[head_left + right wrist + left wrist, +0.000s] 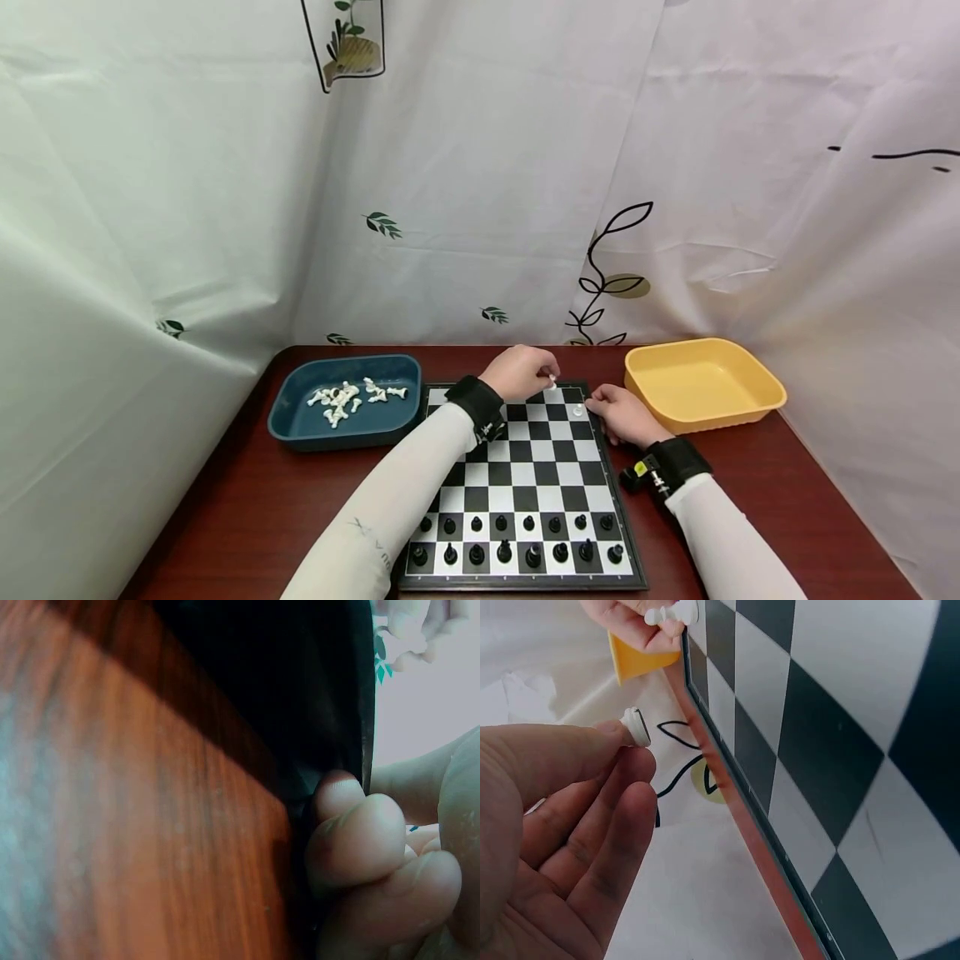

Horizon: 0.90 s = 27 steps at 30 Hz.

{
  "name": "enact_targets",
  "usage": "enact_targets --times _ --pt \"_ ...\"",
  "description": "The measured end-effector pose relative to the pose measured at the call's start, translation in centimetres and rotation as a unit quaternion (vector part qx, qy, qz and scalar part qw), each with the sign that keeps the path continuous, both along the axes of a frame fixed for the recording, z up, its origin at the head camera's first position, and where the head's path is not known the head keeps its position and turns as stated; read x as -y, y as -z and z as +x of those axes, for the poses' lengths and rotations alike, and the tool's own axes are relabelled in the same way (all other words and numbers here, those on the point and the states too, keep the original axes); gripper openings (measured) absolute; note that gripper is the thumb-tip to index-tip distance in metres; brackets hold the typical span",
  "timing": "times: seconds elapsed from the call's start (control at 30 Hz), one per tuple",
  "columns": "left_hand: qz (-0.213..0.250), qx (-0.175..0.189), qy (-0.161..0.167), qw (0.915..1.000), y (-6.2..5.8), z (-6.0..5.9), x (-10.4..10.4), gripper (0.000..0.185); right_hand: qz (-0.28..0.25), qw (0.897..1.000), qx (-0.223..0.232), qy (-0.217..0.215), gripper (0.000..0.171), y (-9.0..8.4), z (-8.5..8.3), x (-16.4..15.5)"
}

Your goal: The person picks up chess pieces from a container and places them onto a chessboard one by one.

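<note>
My left hand (521, 372) is over the far edge of the chessboard (543, 452), pinching a white chess piece (637, 727) between thumb and fingers. The base of that piece faces the board, and its upper part is hidden. At the board's far right my right hand (628, 414) grips the side edge, its curled fingers (360, 838) against the dark frame. Beside its fingertips stands a white pawn (578, 410) on the board. Black chess pieces (504, 551) fill the two near rows.
Left of the board, a blue tray (298, 433) contains several white chess pieces (341, 402). A yellow tray (705, 383) lies behind my right hand. The reddish wooden table (247, 517) meets a printed white curtain (480, 167) at the back.
</note>
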<state>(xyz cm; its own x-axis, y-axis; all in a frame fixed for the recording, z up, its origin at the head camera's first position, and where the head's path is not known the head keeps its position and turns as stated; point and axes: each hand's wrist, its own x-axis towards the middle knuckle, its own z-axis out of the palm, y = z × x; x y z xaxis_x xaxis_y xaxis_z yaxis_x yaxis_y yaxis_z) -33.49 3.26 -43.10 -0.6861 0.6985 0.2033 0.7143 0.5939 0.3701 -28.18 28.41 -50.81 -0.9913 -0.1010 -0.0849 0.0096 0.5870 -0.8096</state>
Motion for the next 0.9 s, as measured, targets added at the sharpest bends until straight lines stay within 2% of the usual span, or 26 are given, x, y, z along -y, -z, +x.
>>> enact_targets --times 0.37,0.6,0.9 --pt "-0.045 -0.021 0.013 0.9987 0.9 -0.3 -1.8 0.018 0.0 1.0 -0.007 -0.005 0.018 -0.1 0.0 0.2" --pt "-0.057 -0.035 0.022 0.9975 2.3 -0.7 -2.9 0.016 0.001 1.0 -0.005 0.001 0.018 0.1 0.0 -0.2" --pt "-0.051 -0.044 0.018 0.9975 2.2 -0.8 -3.4 0.014 0.001 1.0 -0.004 -0.002 0.018 0.0 -0.1 -0.1"
